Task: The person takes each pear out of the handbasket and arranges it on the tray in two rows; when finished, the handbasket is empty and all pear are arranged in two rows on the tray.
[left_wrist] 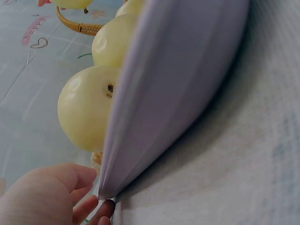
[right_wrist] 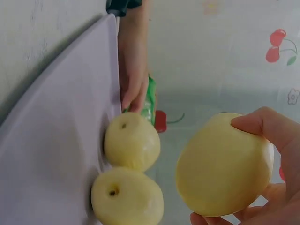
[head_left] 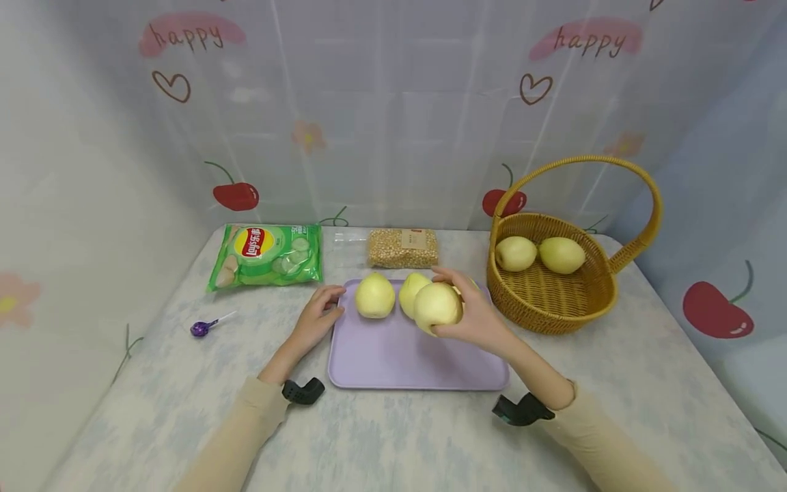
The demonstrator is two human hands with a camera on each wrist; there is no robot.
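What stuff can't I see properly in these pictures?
Head view: the label on the grain bag; its print is too small.
Left wrist view: the held pear, cut off by the top edge.
Right wrist view: the green chip bag, partly hidden behind the left hand.

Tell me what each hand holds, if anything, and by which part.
The right hand holds a pear by two opposite sides. The left hand touches the left rim of the tray; whether it grips there cannot be told.

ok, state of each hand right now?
Left hand: open, touching the rim of the purple tray.
Right hand: closed, holding a yellow pear.
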